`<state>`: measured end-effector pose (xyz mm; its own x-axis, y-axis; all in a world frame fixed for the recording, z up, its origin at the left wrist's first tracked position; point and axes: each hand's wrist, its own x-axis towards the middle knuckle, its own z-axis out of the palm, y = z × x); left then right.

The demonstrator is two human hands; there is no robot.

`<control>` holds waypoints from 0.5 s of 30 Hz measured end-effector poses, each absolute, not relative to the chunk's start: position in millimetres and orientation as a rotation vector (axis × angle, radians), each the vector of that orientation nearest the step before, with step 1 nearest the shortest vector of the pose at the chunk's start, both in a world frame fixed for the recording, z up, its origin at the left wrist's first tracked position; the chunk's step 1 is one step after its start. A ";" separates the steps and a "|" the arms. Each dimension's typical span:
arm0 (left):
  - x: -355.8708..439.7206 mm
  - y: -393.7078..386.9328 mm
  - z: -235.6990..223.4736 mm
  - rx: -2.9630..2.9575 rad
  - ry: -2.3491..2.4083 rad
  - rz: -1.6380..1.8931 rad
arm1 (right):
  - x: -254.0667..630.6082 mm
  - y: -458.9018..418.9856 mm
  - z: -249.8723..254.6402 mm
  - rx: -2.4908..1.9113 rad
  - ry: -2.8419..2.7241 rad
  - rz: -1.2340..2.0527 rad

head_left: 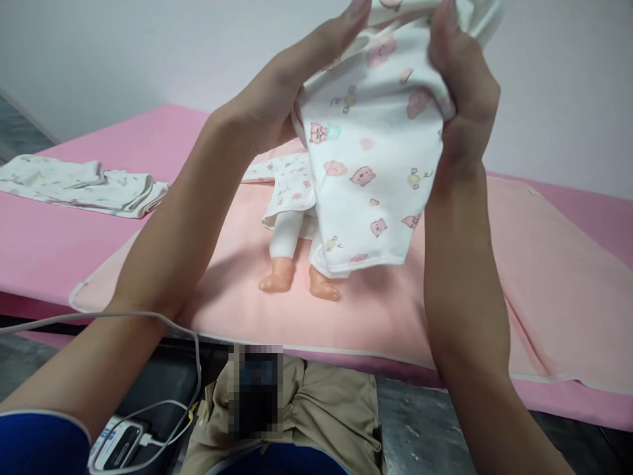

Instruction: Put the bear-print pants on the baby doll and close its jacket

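Observation:
A white baby garment with pink bear prints hangs in the air, gripped at its upper part on both sides. My left hand closes round its left side, thumb up, the other fingers hidden behind the cloth. At the right side my right hand holds the bunched fabric in curled fingers. Behind and below the garment lies a baby doll in a printed white top, legs towards me. Its head and much of its body are covered from view by the cloth and my hands.
A pink padded surface carries a peach mat under the doll. Folded printed clothes lie at the left. A white cable crosses my left forearm and runs down beside a small white device. A pale wall stands behind.

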<state>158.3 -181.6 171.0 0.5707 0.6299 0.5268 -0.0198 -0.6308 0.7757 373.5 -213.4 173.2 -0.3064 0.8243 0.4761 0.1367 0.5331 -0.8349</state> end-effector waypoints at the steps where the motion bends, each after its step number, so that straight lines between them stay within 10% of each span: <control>1: 157.3 -182.7 171.1 2.047 0.412 1.019 | 373.7 -212.2 175.0 -0.787 -1.791 0.811; 15: 159.0 -177.4 165.6 2.027 0.288 0.919 | 371.8 -216.4 165.1 -0.724 -1.638 0.829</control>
